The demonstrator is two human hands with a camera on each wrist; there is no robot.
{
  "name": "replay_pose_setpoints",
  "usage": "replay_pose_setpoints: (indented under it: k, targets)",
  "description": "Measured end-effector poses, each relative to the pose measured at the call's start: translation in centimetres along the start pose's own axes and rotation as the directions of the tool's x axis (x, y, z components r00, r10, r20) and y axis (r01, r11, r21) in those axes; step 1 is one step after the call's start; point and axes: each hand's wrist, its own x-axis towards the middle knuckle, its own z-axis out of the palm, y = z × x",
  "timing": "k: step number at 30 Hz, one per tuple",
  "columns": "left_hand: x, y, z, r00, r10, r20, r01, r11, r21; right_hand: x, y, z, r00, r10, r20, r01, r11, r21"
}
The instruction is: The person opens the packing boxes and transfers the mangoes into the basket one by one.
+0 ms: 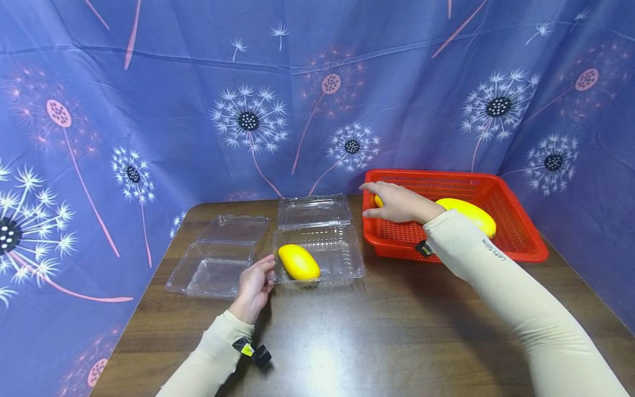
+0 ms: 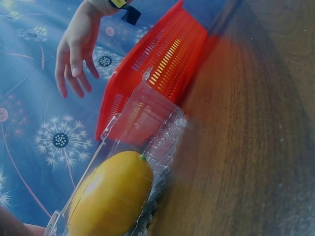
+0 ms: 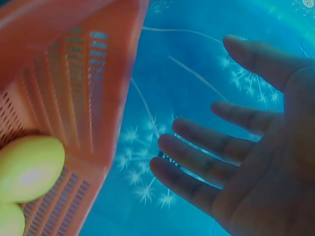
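Note:
In the head view, my left hand (image 1: 256, 285) holds the left rim of an open clear plastic clamshell box (image 1: 337, 253). A yellow mango (image 1: 299, 262) lies in the left part of this box; the left wrist view shows the same mango (image 2: 113, 194) close up, with a small green tip. My right hand (image 1: 397, 202) hovers over the left end of a red basket (image 1: 516, 220), its fingers spread and nothing in them. Inside the basket are a large yellow mango (image 1: 468, 215) and another yellow one (image 1: 378, 201), mostly hidden by the hand.
A second open clear clamshell box (image 1: 213, 270) stands to the left of my left hand. All of it rests on a brown wooden table (image 1: 347, 331). Behind the table hangs a blue curtain (image 1: 297, 110) with dandelion prints, close to the basket's far side.

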Motion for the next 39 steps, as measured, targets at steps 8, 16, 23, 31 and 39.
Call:
replay_pose_setpoints:
  k: [8,16,23,31,39]
  targets:
    - [0.0,0.1,-0.2,1.000,-0.005,0.020,0.005,0.999,-0.034,0.8,-1.8,1.0,1.000,0.001,0.021,-0.002,0.999,0.038]
    - [0.1,0.2,-0.3,1.000,-0.016,0.013,0.017,0.999,-0.040,1.6,-4.0,1.8,0.997,-0.078,0.003,0.078,0.996,0.037]
    - [0.3,0.2,-0.4,1.000,-0.017,0.004,0.017,0.999,-0.036,2.3,-5.4,3.0,0.990,-0.138,-0.006,0.138,0.990,0.024]
    - [0.3,0.0,-0.3,0.999,-0.025,0.032,0.025,0.999,-0.021,3.0,-6.5,5.0,0.986,-0.164,0.028,0.162,0.985,0.065]
    - [0.5,0.2,-0.4,0.999,-0.028,0.027,0.029,0.999,-0.032,4.0,-7.4,6.8,0.983,-0.184,0.021,0.182,0.980,0.085]
